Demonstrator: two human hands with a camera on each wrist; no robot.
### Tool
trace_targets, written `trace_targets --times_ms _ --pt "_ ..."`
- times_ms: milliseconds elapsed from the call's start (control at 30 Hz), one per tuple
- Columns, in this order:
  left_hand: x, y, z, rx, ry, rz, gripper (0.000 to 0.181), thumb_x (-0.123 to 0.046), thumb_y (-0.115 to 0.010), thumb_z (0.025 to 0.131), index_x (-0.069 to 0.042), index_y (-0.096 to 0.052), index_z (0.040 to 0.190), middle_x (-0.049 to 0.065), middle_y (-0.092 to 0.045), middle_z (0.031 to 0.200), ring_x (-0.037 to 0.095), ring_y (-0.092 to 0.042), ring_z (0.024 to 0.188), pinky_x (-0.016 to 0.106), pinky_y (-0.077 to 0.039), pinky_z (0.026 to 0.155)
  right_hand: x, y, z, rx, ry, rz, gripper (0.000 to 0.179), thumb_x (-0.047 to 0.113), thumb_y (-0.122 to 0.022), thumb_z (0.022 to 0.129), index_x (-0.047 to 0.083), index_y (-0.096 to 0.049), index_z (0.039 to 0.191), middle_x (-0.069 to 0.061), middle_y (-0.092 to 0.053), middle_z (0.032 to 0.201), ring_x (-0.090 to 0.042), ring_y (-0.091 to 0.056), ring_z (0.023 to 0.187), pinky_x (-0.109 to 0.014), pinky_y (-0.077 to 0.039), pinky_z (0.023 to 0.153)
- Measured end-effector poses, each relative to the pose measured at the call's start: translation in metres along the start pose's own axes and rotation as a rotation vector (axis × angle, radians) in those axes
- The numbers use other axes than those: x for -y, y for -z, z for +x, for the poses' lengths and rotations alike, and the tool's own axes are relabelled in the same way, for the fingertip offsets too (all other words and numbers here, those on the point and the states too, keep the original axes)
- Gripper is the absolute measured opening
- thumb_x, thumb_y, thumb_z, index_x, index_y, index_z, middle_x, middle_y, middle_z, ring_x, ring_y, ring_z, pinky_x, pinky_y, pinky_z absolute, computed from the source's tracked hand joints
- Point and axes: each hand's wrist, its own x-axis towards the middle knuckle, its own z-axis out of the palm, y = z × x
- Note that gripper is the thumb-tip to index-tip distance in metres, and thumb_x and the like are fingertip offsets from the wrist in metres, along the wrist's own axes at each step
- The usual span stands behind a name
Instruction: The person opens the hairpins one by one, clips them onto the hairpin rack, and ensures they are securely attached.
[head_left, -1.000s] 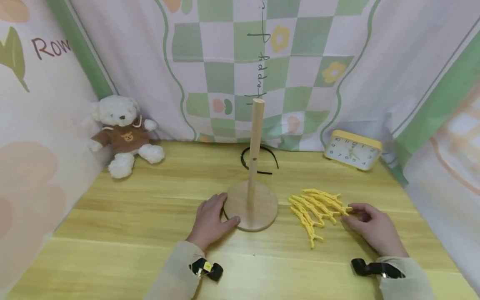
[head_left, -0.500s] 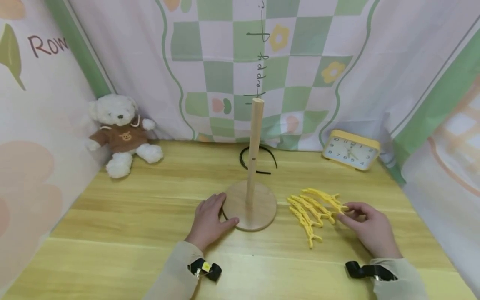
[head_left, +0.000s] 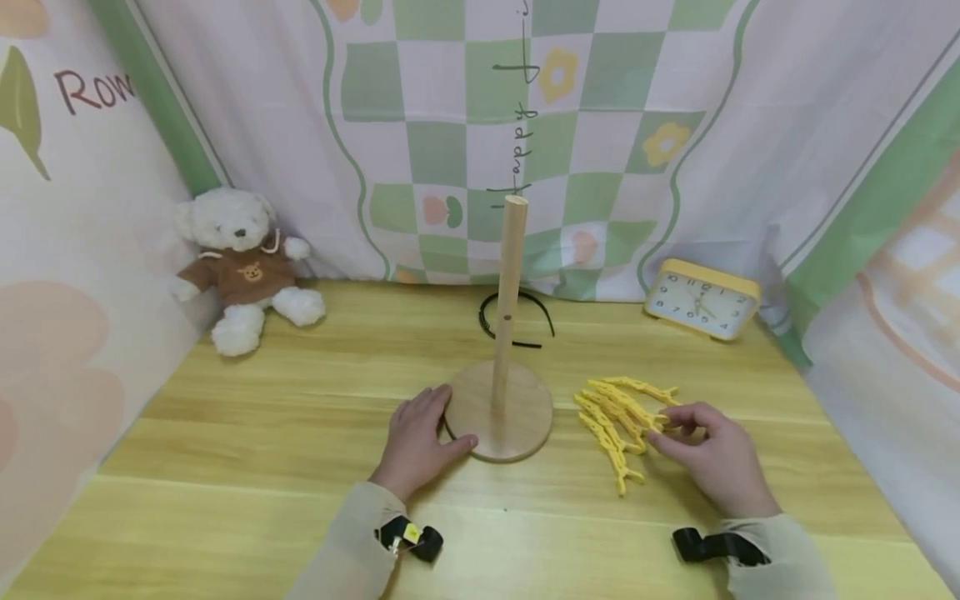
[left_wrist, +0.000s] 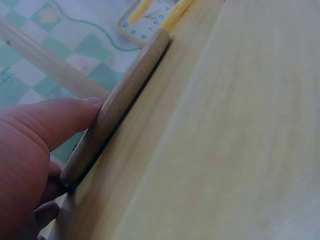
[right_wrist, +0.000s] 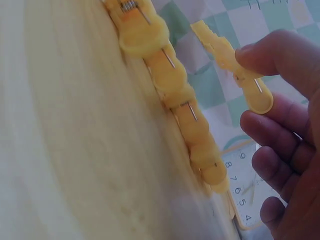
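My left hand (head_left: 420, 446) grips the left front rim of a wooden stand (head_left: 528, 412), a round base with an upright post. In the left wrist view its thumb presses on the rim of the base (left_wrist: 130, 82) and the fingers lie partly hidden behind it. To the right of the stand, several yellow hair clips (head_left: 611, 417) lie fanned out on the table. My right hand (head_left: 716, 454) is at their right ends. The right wrist view has its thumb and forefinger pinching one toothed yellow hair clip (right_wrist: 220, 52), apart from the row of clips (right_wrist: 195, 130) beside it.
Behind the stand lies a black headband (head_left: 551, 321). A yellow-framed clock (head_left: 702, 300) stands at the back right, and a white teddy bear (head_left: 251, 267) in a brown top sits at the back left. A patterned curtain (head_left: 435, 83) closes off the rear.
My right hand has moved left across the ends of the hair clips, and the clips at its fingers have shifted with it. The left hand and the stand stay put.
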Motion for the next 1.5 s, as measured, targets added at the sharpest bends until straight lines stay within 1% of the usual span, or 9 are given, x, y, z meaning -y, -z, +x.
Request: trace_targets --times_ms 233,400,500,700,833,1067,1233,1367,1500 --pt "-0.001 0.0 0.0 0.004 -0.003 -0.008 0.087 -0.05 -0.074 0.087 -0.003 -0.039 0.152 0.014 -0.041 0.156 0.035 -0.031 0.147 0.056 -0.013 0.121 0.009 -0.005 -0.001 -0.007 0.025 0.005 0.03 0.027 -0.088 0.078 0.012 -0.073 0.099 -0.001 -0.064 0.09 -0.009 -0.055 0.081 -0.017 -0.046 0.069" --pt "0.0 0.0 0.0 0.005 -0.01 -0.008 0.087 -0.05 -0.074 0.087 -0.003 -0.039 0.152 0.014 -0.04 0.157 0.035 -0.031 0.147 0.056 -0.013 0.121 0.016 -0.01 0.0 -0.013 0.067 0.012 0.028 0.023 -0.089 0.076 0.012 -0.073 0.096 -0.001 -0.064 0.087 -0.013 -0.056 0.078 -0.019 -0.047 0.065" --pt "0.001 0.0 0.0 0.002 -0.015 -0.009 0.088 -0.05 -0.074 0.087 -0.004 -0.04 0.152 0.014 -0.04 0.157 0.035 -0.03 0.147 0.056 -0.014 0.121 0.02 -0.014 -0.001 -0.003 0.077 0.027 0.027 0.021 -0.089 0.076 0.012 -0.072 0.095 -0.001 -0.064 0.087 -0.013 -0.057 0.077 -0.02 -0.047 0.064" --pt "0.001 0.001 0.001 0.001 -0.024 -0.011 0.088 -0.051 -0.074 0.087 -0.003 -0.04 0.152 0.014 -0.04 0.157 0.035 -0.03 0.147 0.057 -0.014 0.12 0.028 -0.022 -0.002 0.019 0.091 0.041 0.028 0.018 -0.089 0.076 0.01 -0.072 0.096 -0.001 -0.064 0.087 -0.013 -0.057 0.077 -0.021 -0.049 0.067" --pt "0.002 0.001 0.0 0.001 -0.031 -0.019 0.088 -0.051 -0.076 0.085 -0.004 -0.041 0.152 0.013 -0.041 0.156 0.036 -0.03 0.147 0.057 -0.013 0.12 0.037 -0.026 -0.003 0.037 0.101 0.074 0.028 0.017 -0.089 0.076 0.01 -0.071 0.096 -0.002 -0.064 0.088 -0.014 -0.056 0.077 -0.022 -0.049 0.066" --pt "0.003 0.001 0.0 0.002 -0.054 -0.016 0.087 -0.052 -0.076 0.084 -0.007 -0.043 0.151 0.009 -0.044 0.155 0.038 -0.03 0.147 0.059 -0.011 0.12 0.048 -0.035 -0.003 0.076 0.097 0.08 0.029 0.022 -0.088 0.077 0.011 -0.072 0.098 0.0 -0.068 0.096 -0.015 -0.059 0.083 -0.027 -0.052 0.073" --pt "0.003 0.001 -0.001 0.005 -0.053 -0.017 0.087 -0.051 -0.076 0.084 -0.006 -0.043 0.151 0.009 -0.044 0.155 0.038 -0.03 0.147 0.059 -0.011 0.119 0.057 -0.044 -0.003 0.113 0.088 0.111 0.028 0.022 -0.088 0.077 0.011 -0.071 0.097 -0.002 -0.067 0.095 -0.017 -0.059 0.082 -0.028 -0.051 0.07" --pt "0.003 0.001 -0.001 0.011 -0.048 -0.021 0.087 -0.051 -0.076 0.084 -0.007 -0.043 0.151 0.009 -0.044 0.155 0.037 -0.029 0.147 0.059 -0.011 0.12 0.062 -0.05 -0.003 0.131 0.067 0.141 0.028 0.02 -0.088 0.077 0.011 -0.071 0.097 -0.002 -0.067 0.095 -0.017 -0.059 0.083 -0.028 -0.052 0.072" --pt "0.004 0.0 0.0 0.013 -0.045 -0.016 0.087 -0.052 -0.076 0.084 -0.007 -0.043 0.151 0.009 -0.044 0.155 0.037 -0.029 0.147 0.059 -0.011 0.12 0.064 -0.055 -0.003 0.116 0.075 0.159 0.026 0.017 -0.089 0.076 0.01 -0.071 0.095 -0.001 -0.067 0.094 -0.017 -0.059 0.082 -0.027 -0.052 0.071"
